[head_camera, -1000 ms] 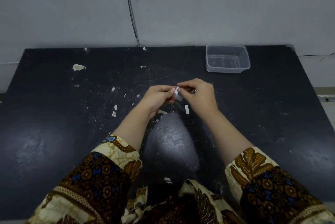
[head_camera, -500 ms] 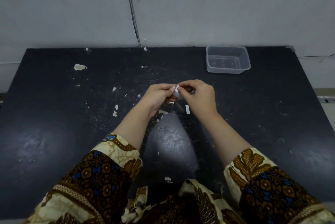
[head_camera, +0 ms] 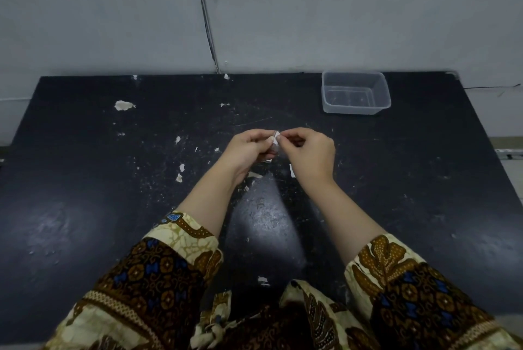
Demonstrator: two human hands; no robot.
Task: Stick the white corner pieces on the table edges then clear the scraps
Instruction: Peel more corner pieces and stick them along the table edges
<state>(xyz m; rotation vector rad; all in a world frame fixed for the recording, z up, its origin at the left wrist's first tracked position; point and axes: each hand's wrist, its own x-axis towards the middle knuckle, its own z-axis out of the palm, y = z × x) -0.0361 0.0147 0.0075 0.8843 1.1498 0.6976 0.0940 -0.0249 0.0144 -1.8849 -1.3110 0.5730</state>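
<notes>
Above the middle of the black table [head_camera: 85, 222], my left hand [head_camera: 249, 151] and my right hand [head_camera: 308, 151] meet fingertip to fingertip. Between them they pinch a small white corner piece [head_camera: 276, 136], mostly covered by my fingers. A thin white strip [head_camera: 292, 170] lies on the table just under my right hand. A pale scrap [head_camera: 256, 174] lies below my left wrist.
An empty clear plastic container [head_camera: 356, 93] stands at the back right. White scraps and chipped spots dot the left half, the largest chipped spot [head_camera: 124, 105] at the back left. The table backs onto a grey wall [head_camera: 311, 10] with a cable [head_camera: 206, 15].
Both hands stay together over the table's middle. The fingertips have shifted slightly on the small white piece; nothing was put down or picked up.
</notes>
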